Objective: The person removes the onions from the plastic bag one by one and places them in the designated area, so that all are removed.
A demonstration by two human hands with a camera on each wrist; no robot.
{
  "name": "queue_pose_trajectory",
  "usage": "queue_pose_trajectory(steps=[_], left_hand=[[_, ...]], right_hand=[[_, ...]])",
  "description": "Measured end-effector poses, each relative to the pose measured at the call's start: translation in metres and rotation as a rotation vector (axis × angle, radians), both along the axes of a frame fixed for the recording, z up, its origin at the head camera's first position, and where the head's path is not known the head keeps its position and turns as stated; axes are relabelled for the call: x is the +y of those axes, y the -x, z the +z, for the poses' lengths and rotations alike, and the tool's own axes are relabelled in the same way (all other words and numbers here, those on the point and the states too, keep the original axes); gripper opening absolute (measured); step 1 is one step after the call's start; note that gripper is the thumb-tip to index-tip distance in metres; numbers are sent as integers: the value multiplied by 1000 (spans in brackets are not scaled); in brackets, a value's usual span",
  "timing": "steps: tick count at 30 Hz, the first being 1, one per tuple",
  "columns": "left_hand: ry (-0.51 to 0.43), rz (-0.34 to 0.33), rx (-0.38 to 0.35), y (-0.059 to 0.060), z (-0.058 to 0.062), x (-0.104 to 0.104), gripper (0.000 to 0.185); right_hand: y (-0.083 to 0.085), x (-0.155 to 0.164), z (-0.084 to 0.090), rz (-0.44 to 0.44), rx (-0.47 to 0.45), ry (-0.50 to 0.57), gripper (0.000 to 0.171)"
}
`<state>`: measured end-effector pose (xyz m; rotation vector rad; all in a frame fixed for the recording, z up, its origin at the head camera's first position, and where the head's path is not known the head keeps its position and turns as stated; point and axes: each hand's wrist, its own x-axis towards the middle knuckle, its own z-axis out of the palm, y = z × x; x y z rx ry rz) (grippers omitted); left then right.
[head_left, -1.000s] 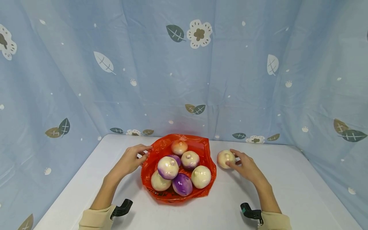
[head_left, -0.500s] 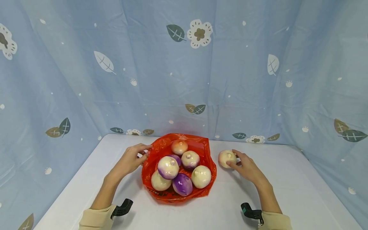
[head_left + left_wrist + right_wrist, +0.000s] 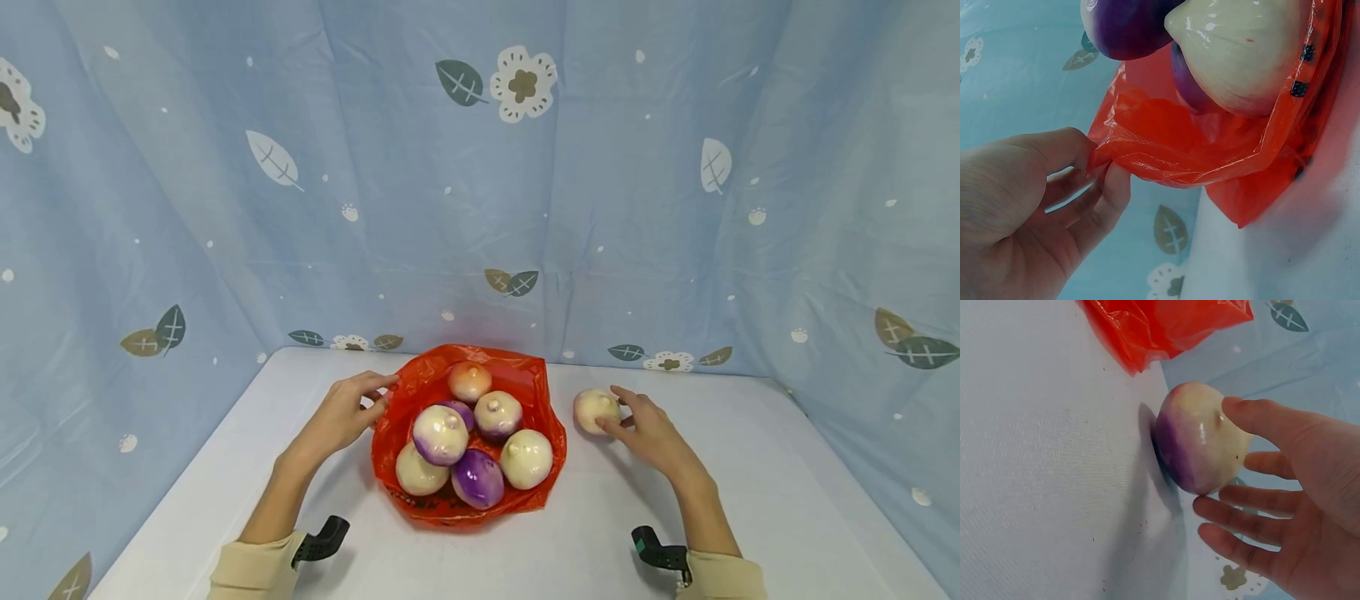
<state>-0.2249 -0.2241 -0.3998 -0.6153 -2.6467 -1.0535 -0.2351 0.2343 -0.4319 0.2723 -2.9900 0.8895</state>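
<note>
A red plastic bag [image 3: 538,392] lies open on the white table and holds several onions, cream, pinkish and purple [image 3: 477,480]. My left hand [image 3: 377,400] pinches the bag's left rim [image 3: 1166,140] between thumb and fingers [image 3: 1116,184]. To the right of the bag, one cream onion with a purple flank [image 3: 595,408] sits on the table. My right hand [image 3: 621,412] is beside it. In the right wrist view the thumb [image 3: 1260,419] touches that onion [image 3: 1194,440], and the other fingers are spread straight, off its surface.
The white table [image 3: 750,500] is walled on three sides by a blue curtain with leaf and flower prints [image 3: 480,208]. Black wrist mounts [image 3: 322,533] [image 3: 654,552] sit at both cuffs near the front edge.
The lone onion and my right hand have shifted slightly right, away from the bag. My left hand keeps its pinch on the bag's rim.
</note>
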Motion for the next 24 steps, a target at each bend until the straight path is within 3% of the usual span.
queue_pose_trajectory(steps=[13, 24], left_hand=[[-4, 3, -17, 0, 0, 1, 33], [6, 6, -17, -1, 1, 1, 34]], right_hand=[[-6, 1, 15, -21, 42, -49, 71], [-18, -17, 41, -22, 66, -75, 72]])
